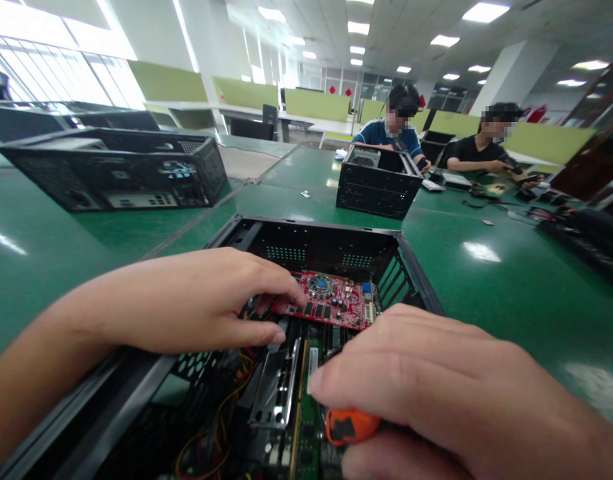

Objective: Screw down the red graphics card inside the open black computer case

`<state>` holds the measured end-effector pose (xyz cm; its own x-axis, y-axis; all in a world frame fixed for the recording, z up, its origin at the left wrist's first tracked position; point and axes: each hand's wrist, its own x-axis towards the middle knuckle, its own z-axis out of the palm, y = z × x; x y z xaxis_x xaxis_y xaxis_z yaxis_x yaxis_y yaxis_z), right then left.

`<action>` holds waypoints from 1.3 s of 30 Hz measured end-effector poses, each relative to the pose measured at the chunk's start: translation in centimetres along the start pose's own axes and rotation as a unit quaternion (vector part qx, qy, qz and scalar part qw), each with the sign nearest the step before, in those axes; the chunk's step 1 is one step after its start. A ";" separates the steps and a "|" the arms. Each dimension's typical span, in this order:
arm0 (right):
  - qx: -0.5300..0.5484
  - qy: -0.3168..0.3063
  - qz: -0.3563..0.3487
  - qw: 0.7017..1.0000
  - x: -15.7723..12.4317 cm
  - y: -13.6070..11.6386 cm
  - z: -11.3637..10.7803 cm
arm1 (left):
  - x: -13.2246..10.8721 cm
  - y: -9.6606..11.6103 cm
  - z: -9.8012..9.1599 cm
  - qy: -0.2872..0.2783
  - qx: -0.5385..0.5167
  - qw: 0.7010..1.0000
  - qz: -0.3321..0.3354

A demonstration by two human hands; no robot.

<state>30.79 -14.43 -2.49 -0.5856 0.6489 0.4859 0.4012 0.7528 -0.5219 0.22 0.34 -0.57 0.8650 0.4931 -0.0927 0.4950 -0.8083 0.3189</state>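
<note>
A black computer case (331,233) lies open in front of me on the green table. Inside at the far end is a red graphics card (349,290) with a round fan. My left hand (246,293) reaches over the case's left side, its curled fingertips at the card's left edge, the thumb apart from the fingers. In my right hand (416,373) is a screwdriver with an orange and black handle (351,425); its shaft is hidden. Below the hands I see a green memory stick (311,373), a metal bracket (276,387) and yellow cables (221,427).
Another open case (146,177) stands at the back left, and a smaller black case (376,183) is beyond mine. Two people (394,127) sit across the table at the right, handling parts. Dark parts and cables (586,233) lie on the right.
</note>
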 end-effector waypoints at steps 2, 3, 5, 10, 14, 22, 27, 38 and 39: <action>0.001 0.014 0.008 1.000 0.2 0.2 0.6 | 0.0 -0.1 -0.1 -0.002 -0.005 1.000 0.000; 0.016 0.023 0.010 1.000 0.2 0.2 0.9 | 0.0 -0.1 -0.1 -0.004 -0.006 1.000 0.000; 0.050 0.030 0.032 0.998 0.1 0.2 1.1 | 0.1 0.0 -0.2 -0.008 -0.006 1.000 -0.003; 0.022 0.021 0.091 0.995 -0.3 -0.4 0.6 | 0.2 0.3 -0.3 -0.007 -0.021 1.000 0.007; -0.032 0.075 0.114 0.990 0.4 -0.4 0.4 | 0.1 0.3 -0.3 -0.011 -0.026 1.000 -0.004; -0.093 0.107 0.103 0.984 1.6 0.0 0.7 | 0.1 0.1 -0.5 -0.011 -0.039 0.999 -0.007; -0.100 0.087 0.109 0.985 1.6 0.0 0.4 | 0.3 0.0 -0.3 -0.019 -0.039 0.999 -0.011; -0.103 0.090 0.101 0.985 1.3 -0.2 0.7 | 0.1 0.1 -0.5 -0.017 -0.038 0.999 -0.004; -0.104 0.089 0.102 0.985 1.3 -0.2 0.7 | 0.1 0.1 -0.5 -0.015 -0.039 0.999 -0.004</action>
<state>29.50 -13.79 -2.25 -0.3524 0.7845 0.5103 0.6438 0.5989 -0.4763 0.34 0.44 -0.10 0.8642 0.4878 -0.1233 0.4940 -0.7763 0.3914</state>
